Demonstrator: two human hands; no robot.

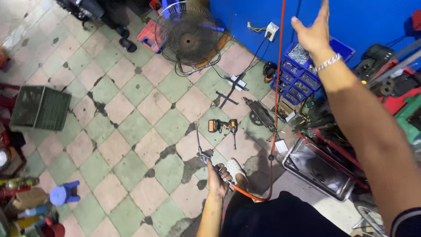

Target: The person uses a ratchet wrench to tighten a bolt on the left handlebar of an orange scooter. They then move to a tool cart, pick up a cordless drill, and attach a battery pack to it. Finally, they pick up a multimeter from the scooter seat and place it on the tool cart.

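Air blow gun [205, 154] gripped in left hand [217, 179]; right hand [315, 31] raised, open, empty; cordless drill [223, 126] just ahead of left hand.

Right hand [312, 33] — fingertips cut off by top edge. Orange hose [278, 87] runs out of frame at top. Contents of blue bins [294, 72] too small to tell — green crate [39, 107] interior unclear.

Orange hose [275, 87], blue wall [359, 17], green/pink checkered floor [131, 131], blk fan [188, 33].
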